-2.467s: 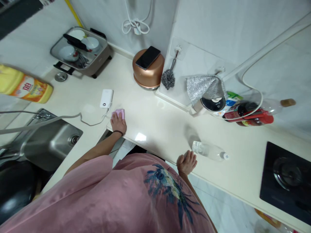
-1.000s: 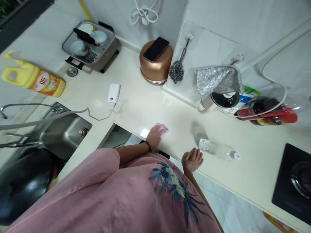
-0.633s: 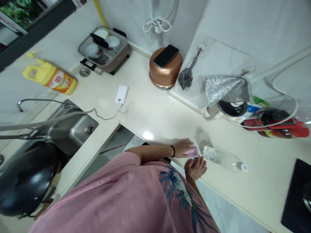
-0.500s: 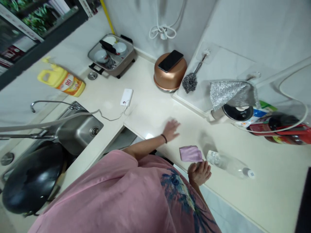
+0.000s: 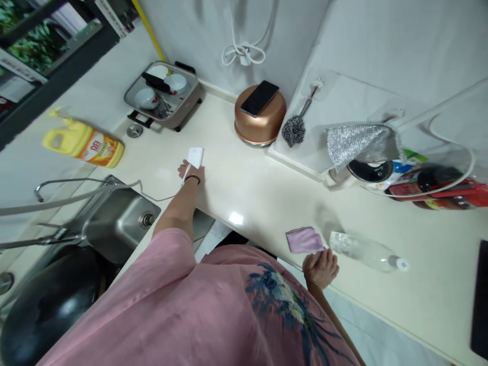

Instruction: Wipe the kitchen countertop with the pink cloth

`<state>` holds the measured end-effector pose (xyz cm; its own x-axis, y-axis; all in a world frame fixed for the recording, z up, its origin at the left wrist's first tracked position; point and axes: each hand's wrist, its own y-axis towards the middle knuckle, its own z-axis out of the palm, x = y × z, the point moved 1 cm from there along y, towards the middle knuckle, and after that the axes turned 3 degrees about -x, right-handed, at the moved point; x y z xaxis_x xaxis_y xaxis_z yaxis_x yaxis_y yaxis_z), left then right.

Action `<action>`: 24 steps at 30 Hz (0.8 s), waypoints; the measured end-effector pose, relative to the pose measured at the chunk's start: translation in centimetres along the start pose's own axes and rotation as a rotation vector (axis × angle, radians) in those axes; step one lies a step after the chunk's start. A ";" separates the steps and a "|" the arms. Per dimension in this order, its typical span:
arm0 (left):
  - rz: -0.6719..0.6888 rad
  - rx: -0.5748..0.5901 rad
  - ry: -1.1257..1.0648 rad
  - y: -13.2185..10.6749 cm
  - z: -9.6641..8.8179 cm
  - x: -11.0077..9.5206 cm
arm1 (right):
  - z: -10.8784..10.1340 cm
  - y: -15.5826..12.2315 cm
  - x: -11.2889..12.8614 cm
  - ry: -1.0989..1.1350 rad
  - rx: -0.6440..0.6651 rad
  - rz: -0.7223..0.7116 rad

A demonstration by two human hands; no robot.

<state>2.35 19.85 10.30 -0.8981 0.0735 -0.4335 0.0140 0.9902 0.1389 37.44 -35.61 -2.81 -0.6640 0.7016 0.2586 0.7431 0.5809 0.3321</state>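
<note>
My left hand (image 5: 191, 172) is at the near end of a white power bank (image 5: 195, 156) on the counter, its fingers closed about that end. A white cable (image 5: 185, 174) runs from there across the hand. At the counter's front edge my right hand (image 5: 321, 268) rests with loosely bent fingers apart and nothing in them. One of its fingertips is by the corner of a folded pink cloth (image 5: 304, 240). Just beyond it a clear plastic bottle (image 5: 368, 251) with a white cap lies on its side.
A copper-coloured pot (image 5: 261, 124) carries a black phone (image 5: 260, 98). Back left stand an electric pan (image 5: 183, 113) of bowls and a yellow jug (image 5: 86, 145). The sink (image 5: 114, 213) and a black wok (image 5: 46, 305) are left. Scourers hang on the right wall.
My left hand has swung left across the counter to the power bank, which has shifted slightly. The right hand stays by the cloth. The view has turned a little.
</note>
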 end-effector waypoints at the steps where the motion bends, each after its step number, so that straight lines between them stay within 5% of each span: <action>1: -0.038 0.002 -0.004 0.4 0.2 0.5 | -0.1 0.0 0.1 -0.002 0.007 0.006; 7: -0.421 0.112 0.091 0.3 2.1 1.2 | -0.1 -0.1 0.7 -0.019 0.059 0.058; 18: 0.175 0.374 0.120 -15.0 7.1 -4.2 | 0.2 -0.5 0.7 -0.048 0.123 0.079; 24: 0.315 0.413 0.101 -18.4 8.6 -8.3 | 0.1 -0.5 0.9 -0.036 0.124 0.094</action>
<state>13.35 2.04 3.64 -0.8602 0.3833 -0.3364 0.4435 0.8878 -0.1225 36.49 -35.23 -2.88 -0.5897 0.7681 0.2496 0.8076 0.5572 0.1933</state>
